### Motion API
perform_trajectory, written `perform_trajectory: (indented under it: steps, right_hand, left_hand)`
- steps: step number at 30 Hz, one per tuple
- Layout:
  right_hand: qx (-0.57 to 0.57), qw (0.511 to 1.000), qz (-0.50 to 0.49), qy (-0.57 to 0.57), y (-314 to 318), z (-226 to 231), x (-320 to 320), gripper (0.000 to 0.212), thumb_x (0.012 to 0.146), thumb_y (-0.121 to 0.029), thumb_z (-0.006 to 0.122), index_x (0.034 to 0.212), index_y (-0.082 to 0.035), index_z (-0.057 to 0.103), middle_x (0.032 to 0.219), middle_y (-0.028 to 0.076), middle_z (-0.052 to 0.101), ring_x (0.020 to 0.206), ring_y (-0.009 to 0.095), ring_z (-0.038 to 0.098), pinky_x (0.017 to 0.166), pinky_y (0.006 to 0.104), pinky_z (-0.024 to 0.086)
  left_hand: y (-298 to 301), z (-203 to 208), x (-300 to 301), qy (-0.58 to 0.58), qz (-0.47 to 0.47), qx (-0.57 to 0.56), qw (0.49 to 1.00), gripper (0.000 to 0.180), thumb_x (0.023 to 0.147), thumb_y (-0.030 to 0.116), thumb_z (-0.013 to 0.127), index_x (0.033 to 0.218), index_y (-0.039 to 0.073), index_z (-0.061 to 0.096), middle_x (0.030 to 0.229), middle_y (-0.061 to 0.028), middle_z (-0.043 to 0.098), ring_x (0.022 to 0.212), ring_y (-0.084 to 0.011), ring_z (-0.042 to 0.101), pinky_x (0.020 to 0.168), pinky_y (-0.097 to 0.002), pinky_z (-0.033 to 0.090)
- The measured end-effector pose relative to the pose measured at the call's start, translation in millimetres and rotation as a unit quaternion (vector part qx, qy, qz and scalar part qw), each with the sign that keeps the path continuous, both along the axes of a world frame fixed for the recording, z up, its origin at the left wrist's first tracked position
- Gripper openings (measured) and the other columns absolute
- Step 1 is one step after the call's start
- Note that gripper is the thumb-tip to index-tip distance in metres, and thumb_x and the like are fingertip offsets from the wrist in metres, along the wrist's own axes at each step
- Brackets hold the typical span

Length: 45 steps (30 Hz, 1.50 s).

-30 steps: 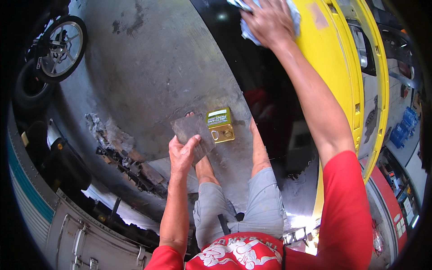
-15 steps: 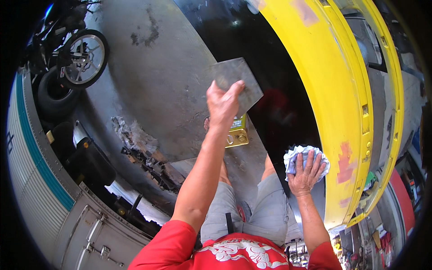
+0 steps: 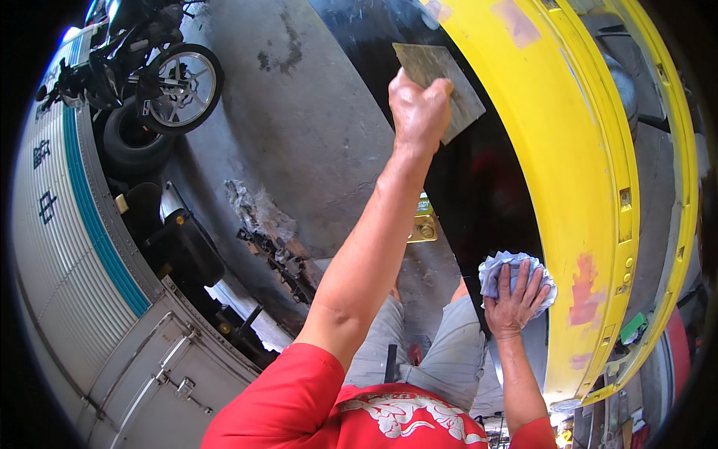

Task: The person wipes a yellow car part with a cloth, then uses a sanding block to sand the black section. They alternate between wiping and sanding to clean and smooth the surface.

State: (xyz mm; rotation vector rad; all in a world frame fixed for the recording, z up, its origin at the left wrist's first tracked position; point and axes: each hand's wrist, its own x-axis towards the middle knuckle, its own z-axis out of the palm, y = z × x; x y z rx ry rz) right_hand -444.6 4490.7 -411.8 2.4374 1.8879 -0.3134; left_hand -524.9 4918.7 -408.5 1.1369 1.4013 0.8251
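Observation:
My left hand (image 3: 420, 112) is raised out over a glossy black panel (image 3: 490, 213), closed around the near edge of a thin, square, grey-brown plate (image 3: 467, 108). The plate's surface looks worn and blotchy. Closer to me on the right, my right hand (image 3: 514, 299) lies with spread fingers on a crumpled white cloth (image 3: 490, 273), pressing it at the black panel's edge beside a long curved yellow bumper (image 3: 553, 142). Pinkish-red patches mark the bumper's paint. What lies under the cloth is hidden.
A gold-topped can (image 3: 424, 228) stands on the grey floor (image 3: 314, 127) by my legs. A motorcycle wheel (image 3: 183, 88) and a loose tyre (image 3: 131, 142) are at the far left. Below them stand a ribbed white truck body (image 3: 67, 232) and torn plastic scraps (image 3: 262, 213).
My left hand has carried the plate farther away and rightward, over the black panel, and tilted it. My right hand stays on the cloth. The view has shifted slightly.

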Motion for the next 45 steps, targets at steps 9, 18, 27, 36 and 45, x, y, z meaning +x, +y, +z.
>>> perform_trajectory:
  steps: [9, 18, 27, 36, 45]
  right_hand:
    - [-0.006, 1.000, 0.004, 0.004, -4, 3, 1, 0.068, 0.112, -0.057, 0.050, 0.173, -0.028, 0.043, 0.185, 0.012, 0.025, 0.169, 0.049, 0.022, 0.133, 0.0715, 0.010]
    - [-0.008, 1.000, -0.002, 0.028, 96, 8, -6, 0.080, 0.094, -0.040, 0.076, 0.168, -0.024, 0.051, 0.183, 0.016, 0.030, 0.168, 0.049, 0.022, 0.133, 0.0699, 0.012]
    - [0.165, 0.984, 0.056, -0.041, 450, -46, -13, 0.062, 0.105, -0.049, 0.065, 0.160, -0.022, 0.060, 0.173, 0.010, 0.048, 0.165, 0.034, 0.034, 0.133, 0.0600, 0.023]
    - [0.056, 0.998, -0.002, 0.020, 213, 4, -8, 0.078, 0.090, -0.033, 0.083, 0.163, -0.015, 0.058, 0.178, 0.019, 0.039, 0.165, 0.047, 0.031, 0.135, 0.0650, 0.018]
    - [-0.003, 0.999, -0.013, -0.045, 116, 3, -11, 0.070, 0.101, -0.028, 0.066, 0.168, -0.014, 0.052, 0.180, 0.022, 0.035, 0.168, 0.049, 0.026, 0.134, 0.0685, 0.012]
  left_hand:
    - [27, -4, 7, 0.055, -0.021, 0.024, 0.998, 0.027, 0.090, 0.003, 0.076, 0.115, -0.006, 0.075, 0.098, -0.0141, 0.080, 0.082, -0.0224, 0.073, 0.074, -0.0400, 0.060]
    - [41, -2, -6, 0.072, -0.059, 0.001, 0.996, 0.027, 0.086, 0.010, 0.082, 0.108, -0.005, 0.075, 0.093, -0.0125, 0.079, 0.080, -0.0222, 0.071, 0.074, -0.0408, 0.059]
    - [-49, 13, -201, 0.003, 0.090, -0.091, 0.992, 0.025, 0.096, 0.009, 0.082, 0.117, 0.000, 0.073, 0.109, -0.0060, 0.077, 0.095, -0.0166, 0.071, 0.086, -0.0334, 0.057]
    - [-176, -4, -311, 0.093, 0.099, -0.270, 0.953, 0.022, 0.097, 0.003, 0.078, 0.118, -0.002, 0.073, 0.106, -0.0067, 0.079, 0.091, -0.0157, 0.072, 0.086, -0.0331, 0.059]
    - [-210, -1, -303, 0.051, -0.026, -0.333, 0.941, 0.028, 0.096, 0.008, 0.082, 0.122, -0.001, 0.074, 0.109, -0.0072, 0.080, 0.095, -0.0161, 0.074, 0.088, -0.0343, 0.059]
